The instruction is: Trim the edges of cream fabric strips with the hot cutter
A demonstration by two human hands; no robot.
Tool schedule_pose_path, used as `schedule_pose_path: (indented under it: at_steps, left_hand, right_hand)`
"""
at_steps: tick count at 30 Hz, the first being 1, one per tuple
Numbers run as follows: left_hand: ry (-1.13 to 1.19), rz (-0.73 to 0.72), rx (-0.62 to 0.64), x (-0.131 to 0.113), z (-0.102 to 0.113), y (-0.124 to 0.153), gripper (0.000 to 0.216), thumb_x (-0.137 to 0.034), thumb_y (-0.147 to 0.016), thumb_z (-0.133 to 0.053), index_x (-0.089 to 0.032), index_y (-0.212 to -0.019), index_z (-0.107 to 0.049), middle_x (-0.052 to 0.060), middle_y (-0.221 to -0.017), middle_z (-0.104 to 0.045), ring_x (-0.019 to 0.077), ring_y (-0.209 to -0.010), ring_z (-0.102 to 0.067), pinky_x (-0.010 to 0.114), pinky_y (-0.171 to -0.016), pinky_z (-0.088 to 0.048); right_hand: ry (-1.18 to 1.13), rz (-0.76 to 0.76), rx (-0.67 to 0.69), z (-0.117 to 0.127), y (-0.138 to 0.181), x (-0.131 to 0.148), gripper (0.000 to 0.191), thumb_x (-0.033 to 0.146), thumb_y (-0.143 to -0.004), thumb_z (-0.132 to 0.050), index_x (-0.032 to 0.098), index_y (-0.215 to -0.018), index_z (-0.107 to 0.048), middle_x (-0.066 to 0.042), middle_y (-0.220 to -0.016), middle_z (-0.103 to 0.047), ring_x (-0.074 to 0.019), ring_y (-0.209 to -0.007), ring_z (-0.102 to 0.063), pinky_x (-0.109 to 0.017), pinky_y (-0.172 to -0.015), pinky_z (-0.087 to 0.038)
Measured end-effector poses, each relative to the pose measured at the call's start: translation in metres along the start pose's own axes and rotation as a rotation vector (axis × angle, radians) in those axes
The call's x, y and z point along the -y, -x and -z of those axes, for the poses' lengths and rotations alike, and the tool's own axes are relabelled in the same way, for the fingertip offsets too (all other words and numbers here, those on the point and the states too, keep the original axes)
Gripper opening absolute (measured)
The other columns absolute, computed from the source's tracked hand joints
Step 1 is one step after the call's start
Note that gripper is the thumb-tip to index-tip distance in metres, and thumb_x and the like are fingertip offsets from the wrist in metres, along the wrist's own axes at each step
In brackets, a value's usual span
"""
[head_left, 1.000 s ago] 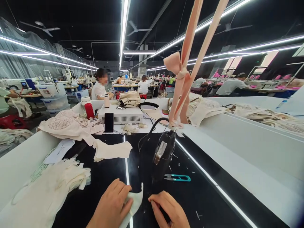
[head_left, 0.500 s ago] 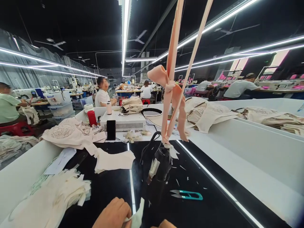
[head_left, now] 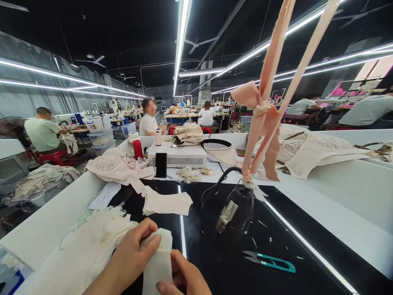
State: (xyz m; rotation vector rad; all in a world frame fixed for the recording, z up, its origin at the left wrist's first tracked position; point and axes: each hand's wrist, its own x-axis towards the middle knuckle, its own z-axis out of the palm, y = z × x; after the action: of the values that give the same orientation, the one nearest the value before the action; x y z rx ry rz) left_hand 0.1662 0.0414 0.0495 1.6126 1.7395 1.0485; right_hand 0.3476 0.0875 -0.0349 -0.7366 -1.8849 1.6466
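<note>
Both hands hold a cream fabric piece (head_left: 158, 262) low over the black tabletop. My left hand (head_left: 133, 250) pinches its upper left edge between thumb and fingers. On its lower right side my right hand (head_left: 187, 274) grips the same piece, the thumb in front and the fingers partly hidden behind. Just left of my left hand lies a pile of cream fabric strips (head_left: 76, 241). Beyond the hands a flat cream fabric piece (head_left: 167, 203) rests on the black surface. Teal thread snips (head_left: 272, 261) lie to the right, blades pointing left.
A black tool with a metal part (head_left: 238, 211) hangs from knotted peach straps (head_left: 262, 108). Behind stand a white box (head_left: 178, 156), a phone (head_left: 161, 165), a red bottle (head_left: 137, 149) and a sun visor (head_left: 219, 150). White side walls (head_left: 331, 192) edge the table. Other people sit farther back.
The hands have come up into view, and the cream piece now shows larger, held by both. The camera view has turned left, so the scene appears shifted to the right.
</note>
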Motion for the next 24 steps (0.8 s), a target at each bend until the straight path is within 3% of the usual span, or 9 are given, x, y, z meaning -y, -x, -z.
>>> schedule_pose_path:
  at_steps: [4,8,11,15,19,24]
  left_hand:
    - [0.288,0.042,-0.062,0.004,0.012,-0.016,0.039,-0.058,-0.083,-0.064,-0.022,-0.082,-0.051,-0.004,-0.069,-0.054,0.0136,-0.063,-0.049,0.023,-0.057,-0.037]
    - [0.433,0.116,-0.114,0.016,0.024,-0.037,0.053,-0.054,-0.078,-0.070,-0.022,-0.116,-0.051,-0.002,-0.078,-0.064,0.0146,-0.067,-0.057,0.023,-0.061,-0.042]
    - [0.322,0.071,-0.152,0.023,0.030,-0.060,0.069,-0.050,-0.078,-0.066,-0.019,-0.135,-0.046,-0.006,-0.072,-0.056,0.0133,-0.061,-0.051,0.022,-0.057,-0.038]
    - [0.209,0.027,-0.223,0.035,0.029,-0.095,0.057,-0.039,-0.081,-0.060,-0.016,-0.133,-0.055,-0.008,-0.069,-0.046,0.0108,-0.056,-0.041,0.023,-0.057,-0.036]
    - [0.064,0.006,-0.268,0.046,0.023,-0.124,0.045,-0.024,-0.084,-0.057,-0.016,-0.128,-0.062,-0.005,-0.072,-0.050,0.0125,-0.062,-0.047,0.025,-0.067,-0.042]
    - [-0.120,0.013,-0.265,0.058,0.015,-0.141,0.044,-0.020,-0.085,-0.055,-0.021,-0.127,-0.067,0.000,-0.086,-0.062,0.0169,-0.077,-0.059,0.028,-0.081,-0.047]
  right_hand:
    - [-0.109,0.034,-0.034,-0.002,-0.029,0.016,0.047,0.064,-0.086,-0.060,0.019,-0.091,-0.068,-0.001,-0.079,-0.064,-0.0162,-0.072,-0.057,-0.025,-0.064,-0.046]
    - [0.132,0.064,-0.140,0.022,-0.055,0.037,0.046,0.062,-0.086,-0.052,0.019,-0.088,-0.068,-0.002,-0.076,-0.065,-0.0170,-0.070,-0.057,-0.027,-0.063,-0.045]
    - [0.242,0.074,-0.233,0.049,-0.076,0.046,0.043,0.057,-0.083,-0.053,0.020,-0.093,-0.071,-0.001,-0.073,-0.064,-0.0186,-0.069,-0.056,-0.030,-0.066,-0.044]
    - [0.362,0.067,-0.389,0.080,-0.103,0.043,0.040,0.051,-0.081,-0.050,0.020,-0.095,-0.072,-0.003,-0.073,-0.064,-0.0216,-0.071,-0.056,-0.034,-0.070,-0.043]
    - [0.449,0.064,-0.484,0.106,-0.120,0.037,0.036,0.047,-0.079,-0.048,0.021,-0.089,-0.072,-0.005,-0.078,-0.070,-0.0245,-0.076,-0.062,-0.034,-0.072,-0.046]
    - [0.551,0.056,-0.520,0.128,-0.130,0.030,0.032,0.040,-0.077,-0.048,0.022,-0.088,-0.072,-0.005,-0.078,-0.073,-0.0253,-0.076,-0.066,-0.034,-0.072,-0.049]
